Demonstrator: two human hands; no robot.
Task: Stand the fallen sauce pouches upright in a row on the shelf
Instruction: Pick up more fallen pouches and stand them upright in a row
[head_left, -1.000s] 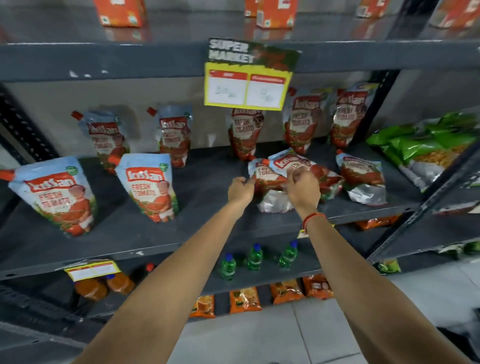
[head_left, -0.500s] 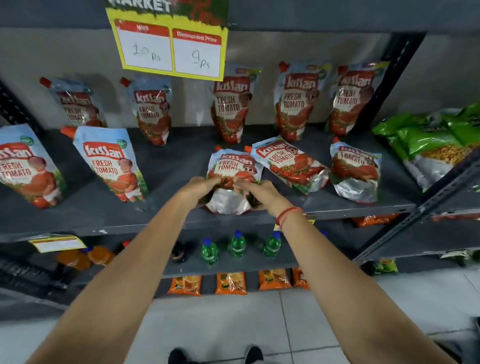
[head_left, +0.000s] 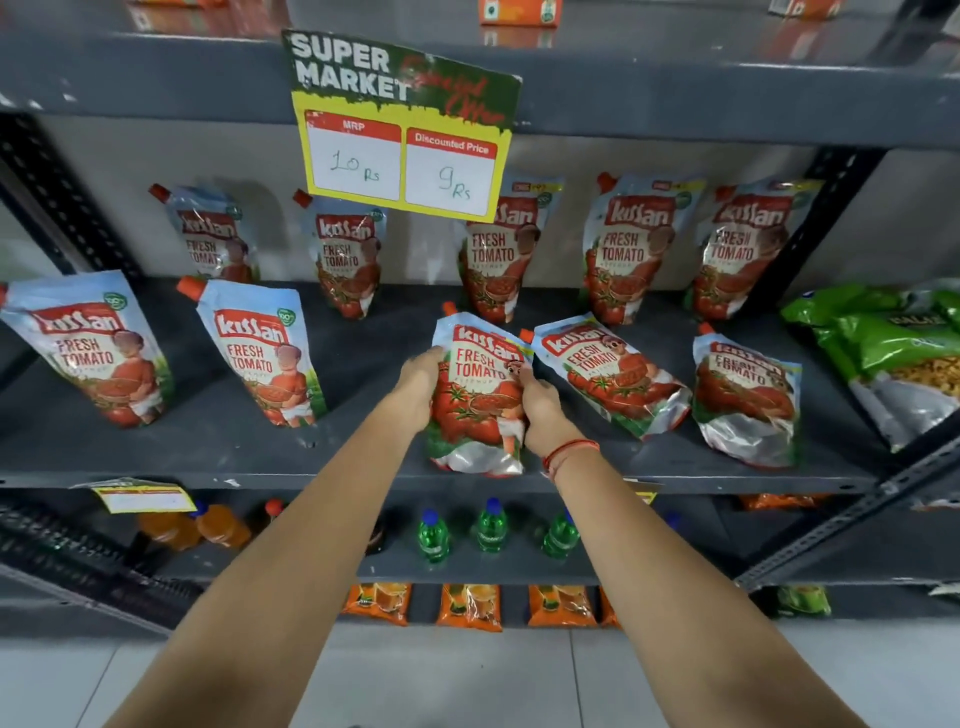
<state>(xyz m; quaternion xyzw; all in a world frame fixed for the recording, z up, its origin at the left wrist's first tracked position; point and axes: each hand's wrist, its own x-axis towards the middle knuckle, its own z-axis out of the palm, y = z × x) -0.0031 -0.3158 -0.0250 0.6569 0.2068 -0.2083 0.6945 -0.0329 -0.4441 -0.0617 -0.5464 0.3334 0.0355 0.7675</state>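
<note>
A tomato sauce pouch (head_left: 478, 395) with a red spout is gripped at both sides near the front edge of the dark grey shelf (head_left: 218, 441). My left hand (head_left: 418, 382) holds its left edge and my right hand (head_left: 540, 405) holds its right edge. The pouch leans back, half raised. To its right a second pouch (head_left: 608, 371) lies flat and tilted, and a third pouch (head_left: 745, 395) lies flat further right. Two pouches (head_left: 262, 358) stand upright at the front left, and several more stand along the back wall.
A yellow price sign (head_left: 400, 156) hangs from the upper shelf above the pouches. Green snack bags (head_left: 883, 338) lie on the adjoining shelf to the right. Green and orange bottles (head_left: 491, 525) stand on the shelf below. A black upright post (head_left: 810, 223) divides the shelves.
The pouch between my hands has been lifted from lying flat to leaning half upright. Both hands have shifted from its top to its sides. The camera has tilted up.
</note>
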